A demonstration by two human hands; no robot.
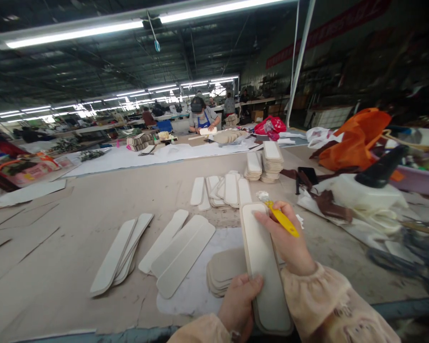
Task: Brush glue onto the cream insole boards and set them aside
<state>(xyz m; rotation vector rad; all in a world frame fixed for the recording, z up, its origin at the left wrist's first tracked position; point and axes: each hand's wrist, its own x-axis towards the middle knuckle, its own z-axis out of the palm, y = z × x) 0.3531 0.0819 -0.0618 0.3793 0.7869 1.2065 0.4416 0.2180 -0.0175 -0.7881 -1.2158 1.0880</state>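
Note:
Both hands hold a long white panel with rounded corners [268, 267], tilted up above the table's front edge. My left hand [241, 300] grips its lower left side, thumb on the face. My right hand [288, 236] presses a thumb on the upper face and also holds a yellow-handled brush [283, 219], with white paste on its tip. Left of the panel lies a low stack of grey rounded pieces [225, 267]. Beyond it, several loose long strips [186, 252] overlap on a white sheet. Another fanned group of strips [121, 255] lies farther left.
Stacked strips [271, 159] and a spread pile of pieces [221, 190] stand farther back. On the right are a white bottle with a black nozzle [368, 195], an orange bag [357, 138] and scissors [396, 259]. A co-worker [202, 116] sits across the table.

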